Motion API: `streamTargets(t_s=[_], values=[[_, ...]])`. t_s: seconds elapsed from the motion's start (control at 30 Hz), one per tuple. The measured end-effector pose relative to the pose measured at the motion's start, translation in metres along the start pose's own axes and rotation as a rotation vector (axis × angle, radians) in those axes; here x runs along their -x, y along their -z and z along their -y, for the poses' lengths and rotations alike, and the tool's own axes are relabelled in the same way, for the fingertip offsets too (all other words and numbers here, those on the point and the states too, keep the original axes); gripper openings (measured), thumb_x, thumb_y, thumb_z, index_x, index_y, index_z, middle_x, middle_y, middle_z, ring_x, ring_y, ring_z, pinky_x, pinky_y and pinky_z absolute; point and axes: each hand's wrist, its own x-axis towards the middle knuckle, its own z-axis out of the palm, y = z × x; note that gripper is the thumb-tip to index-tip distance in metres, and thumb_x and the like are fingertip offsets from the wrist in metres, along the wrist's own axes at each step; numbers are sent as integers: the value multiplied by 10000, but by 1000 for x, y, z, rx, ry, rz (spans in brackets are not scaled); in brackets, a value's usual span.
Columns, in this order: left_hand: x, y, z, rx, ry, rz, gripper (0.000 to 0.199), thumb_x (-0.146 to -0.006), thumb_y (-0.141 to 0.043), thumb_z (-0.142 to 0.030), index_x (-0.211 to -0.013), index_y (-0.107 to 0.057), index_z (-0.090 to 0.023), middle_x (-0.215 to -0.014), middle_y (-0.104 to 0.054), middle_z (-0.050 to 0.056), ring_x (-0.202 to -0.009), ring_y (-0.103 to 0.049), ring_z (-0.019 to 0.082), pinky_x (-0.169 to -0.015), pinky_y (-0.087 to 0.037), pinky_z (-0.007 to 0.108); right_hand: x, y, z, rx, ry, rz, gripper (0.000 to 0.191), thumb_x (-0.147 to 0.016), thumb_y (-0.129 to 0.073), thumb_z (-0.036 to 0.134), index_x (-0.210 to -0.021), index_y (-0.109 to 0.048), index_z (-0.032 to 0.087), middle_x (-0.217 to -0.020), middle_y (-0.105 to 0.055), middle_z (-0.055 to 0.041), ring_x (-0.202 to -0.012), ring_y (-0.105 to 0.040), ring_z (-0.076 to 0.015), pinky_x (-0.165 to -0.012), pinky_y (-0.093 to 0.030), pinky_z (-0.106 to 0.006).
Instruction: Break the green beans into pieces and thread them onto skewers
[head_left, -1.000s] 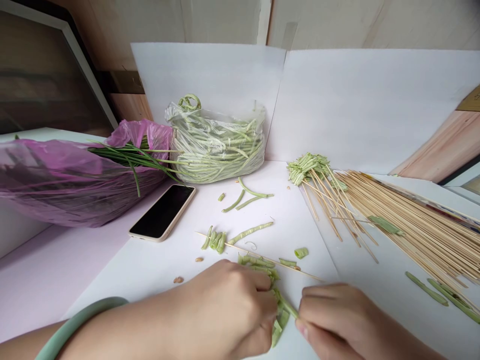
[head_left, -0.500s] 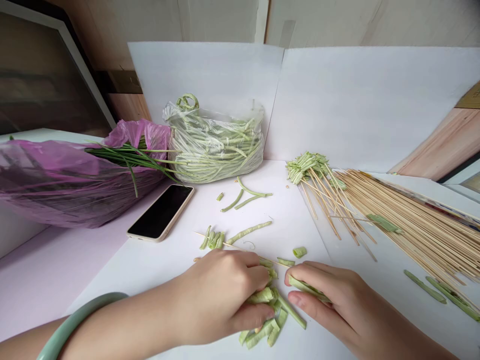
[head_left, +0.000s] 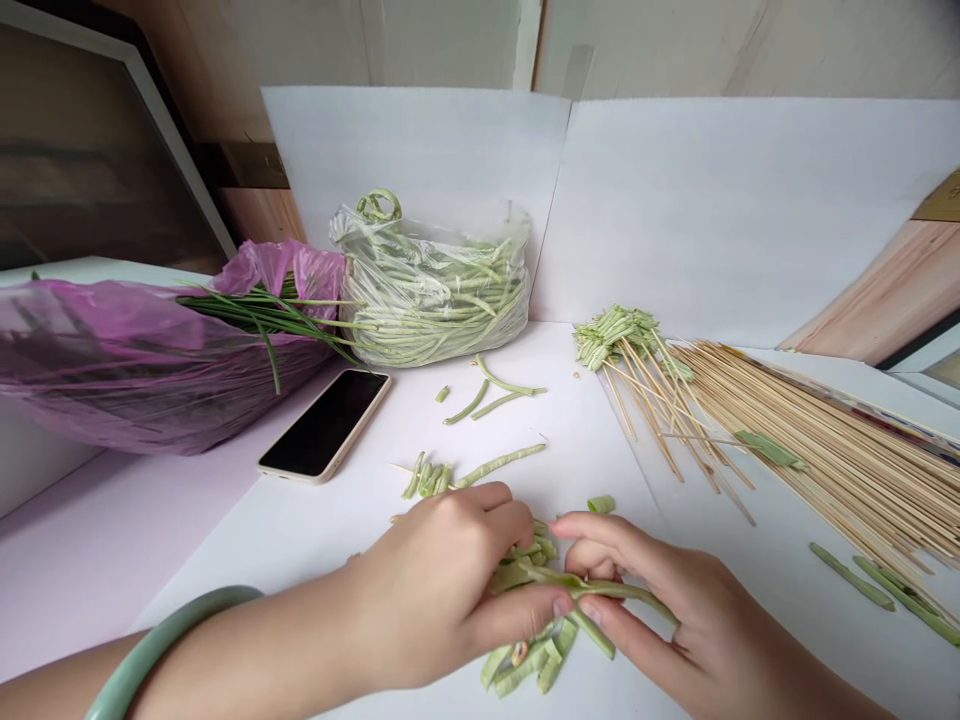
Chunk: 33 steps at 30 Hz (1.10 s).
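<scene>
A smooth pale green bangle [head_left: 172, 625] circled the wrist behind the left hand [head_left: 442, 580], whose curled fingers hid whatever they might have held, its thumb apparently resting on a limp, ridged long-bean strip [head_left: 592, 587]. The partly closed right hand [head_left: 645, 610] pinched that strip between thumb and fingers, above a heap of cut bean pieces [head_left: 525, 665] half hidden beneath both hands, with thin bamboo skewers [head_left: 840, 470] beyond it.

left hand [head_left: 442, 590]: pinching green bean strip [head_left: 600, 588] at near end
right hand [head_left: 652, 620]: gripping same strip at far end
under hands: cut bean pieces [head_left: 525, 665]
behind: bagged long beans [head_left: 431, 295], bamboo skewers [head_left: 825, 440]
</scene>
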Motion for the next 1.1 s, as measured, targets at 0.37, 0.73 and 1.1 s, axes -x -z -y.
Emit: streamTargets(t_s=[0.37, 0.73, 1.1], values=[[3, -6, -8, -156, -215, 80, 212, -954, -498, -324, -916, -607, -146, -849, -596, 47, -671, -553, 145, -582, -445, 227, 5, -13, 0, 109, 127, -149, 267, -774, -487, 56, -906, -423, 280, -716, -638, 94, -554, -637, -63, -536, -482, -102], [5, -7, -5, -215, -301, -60, 267, -976, -417, -261, -774, -553, -152, -729, -521, 11, -571, -440, 113, -507, -357, 234, 1, -9, 0, 250, 268, -134, 182, -910, -429, 69, -887, -557, 196, -722, -608, 9, -572, -570, -94, -538, -458, -183], [3, -8, -11, -312, -266, -12, 257, -967, -448, -259, -767, -571, -155, -731, -570, 17, -567, -491, 127, -494, -359, 252, 2, -11, 6, 317, 298, -173, 276, -920, -400, 78, -727, -552, 203, -619, -577, 8, -540, -576, -118, -526, -479, -213]])
